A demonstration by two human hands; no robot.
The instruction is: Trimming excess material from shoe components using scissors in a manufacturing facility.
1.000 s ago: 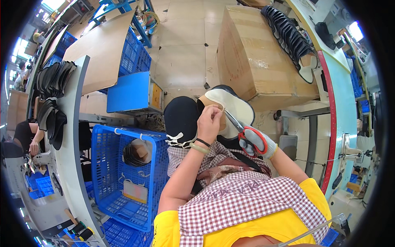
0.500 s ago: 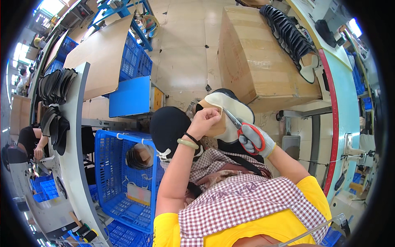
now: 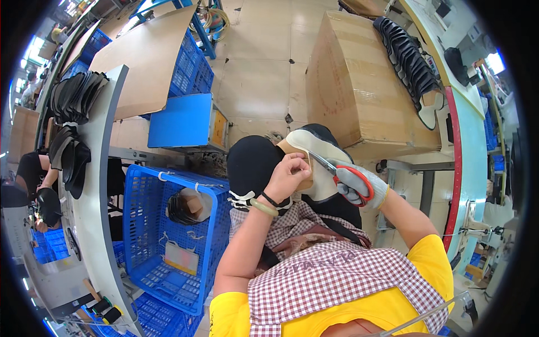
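Note:
A tan-and-cream shoe upper piece (image 3: 323, 184) lies over my knees, which are covered in black. My left hand (image 3: 289, 178) pinches its edge between thumb and fingers; a dark band and a pale bangle circle that wrist. In a grey glove, my right hand (image 3: 352, 186) grips red-handled scissors (image 3: 368, 181) with fingers through the loops. Their metal blades point up and left, along the piece's edge close to my left fingertips. The blades look nearly closed. Whether they touch the material I cannot tell.
On my left stands a blue plastic crate (image 3: 210, 247) holding a bag of dark pieces. Stacked black pieces (image 3: 78, 96) lie on the grey table (image 3: 101, 224). A large carton (image 3: 359, 84) bears a row of black pieces (image 3: 405, 59). A co-worker's arm (image 3: 49, 178) shows far left.
The view has shifted a little. My hands stay at the piece, left pinching, right on the scissors. At far left, a dark piece now shows by the co-worker's hand.

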